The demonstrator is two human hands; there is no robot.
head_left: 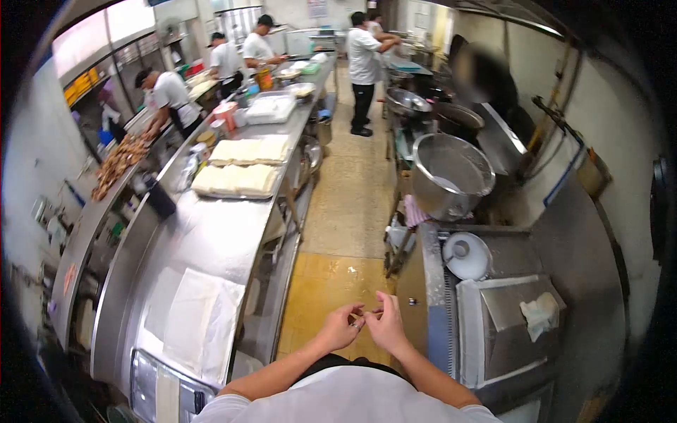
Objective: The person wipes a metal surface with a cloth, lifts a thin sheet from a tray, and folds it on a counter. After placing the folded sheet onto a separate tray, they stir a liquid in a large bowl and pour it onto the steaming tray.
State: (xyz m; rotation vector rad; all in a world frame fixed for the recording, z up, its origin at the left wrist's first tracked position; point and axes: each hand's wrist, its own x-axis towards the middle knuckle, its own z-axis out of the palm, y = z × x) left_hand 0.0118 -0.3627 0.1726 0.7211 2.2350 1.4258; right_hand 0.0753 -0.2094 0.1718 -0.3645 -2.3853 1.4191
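The person stands in the aisle of a busy kitchen with both hands raised at waist height over the yellow floor. The left hand and the right hand meet at the fingertips. The fingers of each are curled in and pinched against the other's. Whether something small is caught between them I cannot tell, as it is too tiny to make out.

Nearest to the hands, just to the right, is a steel box with a sloping lid, and a crumpled white cloth lies on top of it. Beyond that a round white lid rests flat on the steel top. Farther on, a big steel pot stands tilted toward the aisle.

On the left runs a long steel desk. A white sheet lies on its near end, well apart from the hands. Two trays of pale blocks sit side by side farther along, with a clear lidded tub past them.

The aisle directly ahead is open. At its far end a person in a white shirt stands facing the right-hand cooking line. Three more people are working behind the desk on the left.
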